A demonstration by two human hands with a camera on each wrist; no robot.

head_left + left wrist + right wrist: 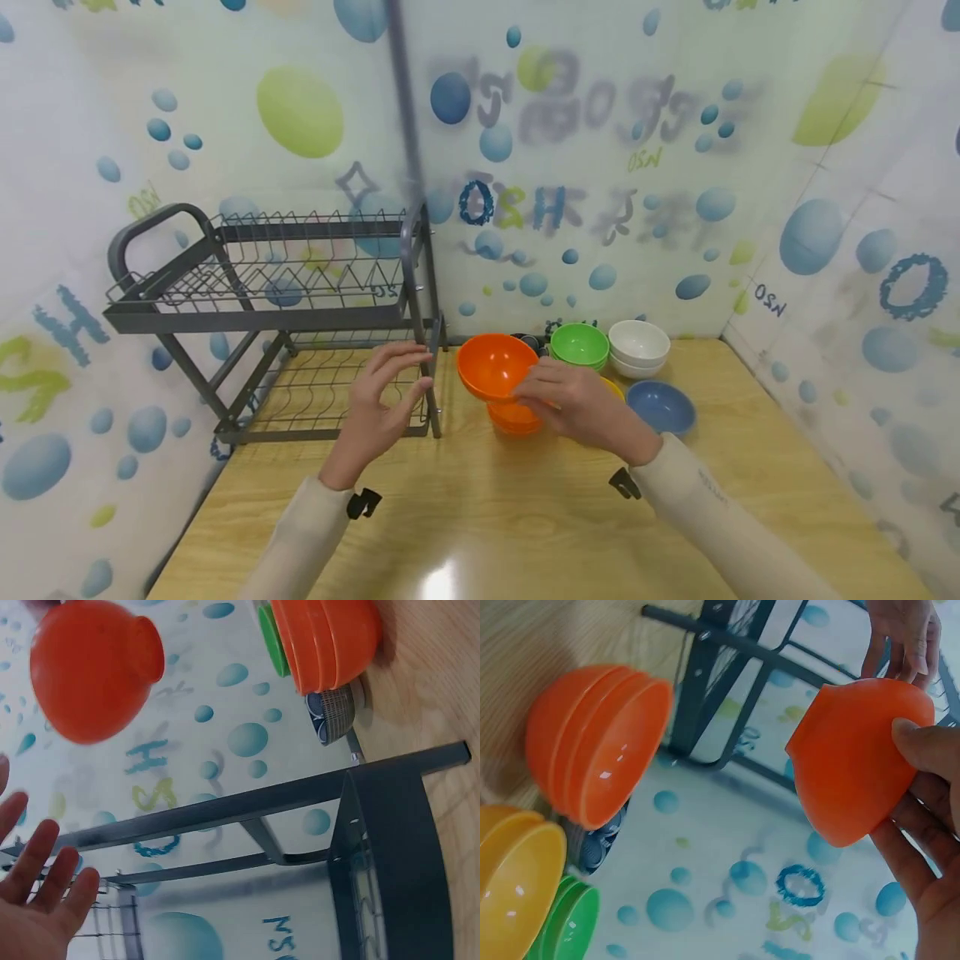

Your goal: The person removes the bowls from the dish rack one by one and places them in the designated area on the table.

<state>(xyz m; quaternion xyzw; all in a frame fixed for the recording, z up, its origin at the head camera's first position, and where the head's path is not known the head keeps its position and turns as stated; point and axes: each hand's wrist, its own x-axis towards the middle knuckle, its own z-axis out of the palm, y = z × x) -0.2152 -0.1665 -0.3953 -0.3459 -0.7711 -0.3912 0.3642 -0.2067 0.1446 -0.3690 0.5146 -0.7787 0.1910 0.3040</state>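
My right hand [573, 402] pinches the rim of an orange bowl [495, 364] between thumb and fingers. In the head view the bowl faces up, raised over a stack of orange bowls [516, 420] on the table. The right wrist view shows the thumb [911, 735] on the outside of the lifted bowl [847, 765]. To the left, my left hand [381, 404] hovers in front of the dish rack's right post, thumb and fingers apart, holding nothing. In the left wrist view, a gap separates its spread fingers [41, 847] from the bowl.
A dark two-tier dish rack [255, 321] stands at the left. Behind and right of the orange stack are green bowls [580, 344], white bowls [640, 343], a blue bowl [662, 407] and yellow bowls [521, 870]. A patterned dark bowl [330, 716] sits behind the stack.
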